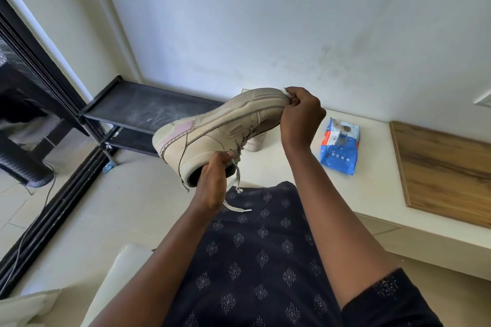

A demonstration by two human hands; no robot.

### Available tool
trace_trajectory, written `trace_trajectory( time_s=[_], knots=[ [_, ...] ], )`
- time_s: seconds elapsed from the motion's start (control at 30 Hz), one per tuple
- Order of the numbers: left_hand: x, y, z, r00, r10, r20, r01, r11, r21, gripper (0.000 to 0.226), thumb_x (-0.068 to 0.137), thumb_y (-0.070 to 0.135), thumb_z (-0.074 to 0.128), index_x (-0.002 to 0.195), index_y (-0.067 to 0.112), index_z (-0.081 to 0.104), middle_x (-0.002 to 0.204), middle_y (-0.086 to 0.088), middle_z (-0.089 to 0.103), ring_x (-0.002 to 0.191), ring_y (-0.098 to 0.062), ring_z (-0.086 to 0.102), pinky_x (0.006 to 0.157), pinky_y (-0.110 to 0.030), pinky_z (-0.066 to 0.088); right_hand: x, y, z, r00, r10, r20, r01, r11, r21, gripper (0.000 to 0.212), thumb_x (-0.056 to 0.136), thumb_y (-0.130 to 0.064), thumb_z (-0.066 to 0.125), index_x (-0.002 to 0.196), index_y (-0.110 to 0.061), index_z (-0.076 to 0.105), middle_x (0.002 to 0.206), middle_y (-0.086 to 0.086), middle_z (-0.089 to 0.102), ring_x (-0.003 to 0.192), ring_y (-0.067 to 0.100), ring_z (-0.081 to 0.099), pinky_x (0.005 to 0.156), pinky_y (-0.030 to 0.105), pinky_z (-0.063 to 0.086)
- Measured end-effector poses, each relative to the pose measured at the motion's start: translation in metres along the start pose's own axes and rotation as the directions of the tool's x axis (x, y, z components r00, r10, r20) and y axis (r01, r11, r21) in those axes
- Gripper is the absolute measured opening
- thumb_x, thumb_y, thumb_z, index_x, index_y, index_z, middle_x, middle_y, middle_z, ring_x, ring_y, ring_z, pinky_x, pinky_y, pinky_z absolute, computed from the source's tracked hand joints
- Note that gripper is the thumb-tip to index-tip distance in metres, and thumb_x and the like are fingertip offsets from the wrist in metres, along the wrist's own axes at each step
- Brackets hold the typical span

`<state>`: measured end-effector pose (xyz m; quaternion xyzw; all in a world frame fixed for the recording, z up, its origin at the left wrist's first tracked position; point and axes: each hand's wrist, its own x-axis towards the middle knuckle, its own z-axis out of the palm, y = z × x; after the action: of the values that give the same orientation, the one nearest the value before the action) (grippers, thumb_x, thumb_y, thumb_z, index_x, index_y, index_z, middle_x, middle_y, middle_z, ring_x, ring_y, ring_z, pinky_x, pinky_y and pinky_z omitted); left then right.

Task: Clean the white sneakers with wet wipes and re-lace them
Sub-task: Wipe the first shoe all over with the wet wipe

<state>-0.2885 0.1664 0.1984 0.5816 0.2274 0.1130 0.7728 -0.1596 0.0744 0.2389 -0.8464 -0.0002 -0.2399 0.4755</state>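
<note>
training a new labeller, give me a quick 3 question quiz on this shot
1. True or false: the sneaker rests on the ledge.
2. Which hand pinches the wipe at the toe? A left hand; B right hand.
3. Fill in: the blue pack lies on the ledge beside a wooden ____.

Key
1. False: the left hand's grip at the collar holds it up in the air.
2. B.
3. board.
</note>
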Motion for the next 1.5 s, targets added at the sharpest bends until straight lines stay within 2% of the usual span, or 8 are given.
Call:
trace_trajectory(
  time_s=[0.17,0.33,0.53,0.7,0.9,1.07,1.27,1.5],
  knots=[
    [-0.002,0.011,-0.001,1.000,-0.020,-0.020,0.022,0.994,0.107,0.021,0.066,0.032,0.041,0.065,0.018,0.056,0.072,0.004,0.057,0.075,-0.015,0.048,0.082,-0.034,0.037,-0.007,-0.001,0.000,0.976,-0.210,-0.064,0.210,0.978,-0.007,0.037,0.073,0.019,0.044,0.088,-0.001,0.071,0.082,0.010,0.072,0.073,0.027,0.065,0.062,0.008,0.032],
    [-0.006,0.018,0.002,0.999,-0.042,0.021,0.034,0.955,0.294,0.054,0.048,0.058,0.042,0.077,0.015,0.053,0.082,-0.004,0.051,0.083,-0.019,0.043,0.084,-0.041,0.039,-0.021,-0.013,0.004,0.928,-0.372,0.037,0.371,0.928,0.020,0.033,0.063,0.018,0.044,0.076,-0.001,0.067,0.072,0.009,0.067,0.066,0.028,0.063,0.057,0.016,0.031],
    [-0.003,0.014,0.006,0.999,0.009,0.044,-0.021,0.961,0.274,0.041,0.051,0.057,0.039,0.062,0.018,0.041,0.066,0.001,0.041,0.075,-0.021,0.033,0.075,-0.042,0.032,-0.049,-0.029,0.007,0.745,-0.621,0.245,0.604,0.783,0.148,0.036,0.052,0.020,0.044,0.073,0.002,0.067,0.076,0.011,0.067,0.073,0.029,0.065,0.071,0.029,0.045],
    [-0.002,0.007,0.007,1.000,0.009,0.012,-0.010,0.995,0.101,0.020,0.060,0.039,0.045,0.050,0.023,0.051,0.054,0.010,0.046,0.064,-0.015,0.034,0.069,-0.032,0.032,-0.038,-0.015,-0.004,0.715,-0.654,0.246,0.651,0.752,0.107,0.036,0.061,0.014,0.044,0.082,0.002,0.070,0.091,0.013,0.070,0.086,0.030,0.066,0.080,0.030,0.045],
    [-0.005,0.010,0.020,1.000,0.001,0.024,0.003,0.990,-0.138,0.054,0.086,0.012,0.036,0.033,0.017,0.047,0.043,0.009,0.043,0.064,-0.013,0.033,0.061,-0.024,0.027,-0.026,0.002,-0.010,0.802,-0.591,0.090,0.595,0.803,-0.032,0.037,0.072,0.007,0.039,0.090,0.003,0.071,0.097,0.016,0.069,0.094,0.031,0.064,0.085,0.034,0.051],
    [-0.005,0.020,0.024,0.992,-0.130,-0.005,0.117,0.905,-0.409,0.035,0.089,0.002,0.028,0.057,0.016,0.035,0.041,0.004,0.034,0.049,-0.012,0.030,0.056,-0.024,0.025,-0.010,0.004,-0.013,0.906,-0.417,-0.069,0.420,0.907,0.032,0.042,0.068,0.005,0.034,0.082,0.000,0.074,0.091,0.013,0.072,0.087,0.027,0.068,0.079,0.029,0.053],
    [0.000,0.021,0.016,0.981,-0.179,0.075,0.188,0.783,-0.593,0.035,0.085,0.014,0.032,0.051,0.012,0.040,0.040,-0.002,0.038,0.040,-0.015,0.036,0.047,-0.027,0.031,0.000,0.008,-0.009,0.930,-0.340,-0.136,0.353,0.932,0.080,0.036,0.067,0.019,0.047,0.081,0.000,0.074,0.092,0.011,0.073,0.083,0.022,0.069,0.079,-0.003,0.036],
    [0.003,0.012,0.009,0.962,-0.202,0.184,0.271,0.608,-0.746,0.013,0.072,0.016,0.043,0.081,0.009,0.049,0.082,-0.007,0.045,0.060,-0.013,0.044,0.049,-0.018,0.049,-0.010,0.024,0.006,0.930,-0.359,-0.077,0.360,0.933,0.001,0.029,0.070,0.015,0.057,0.085,-0.002,0.075,0.097,0.012,0.072,0.087,0.025,0.069,0.081,0.023,0.049]
  ],
)
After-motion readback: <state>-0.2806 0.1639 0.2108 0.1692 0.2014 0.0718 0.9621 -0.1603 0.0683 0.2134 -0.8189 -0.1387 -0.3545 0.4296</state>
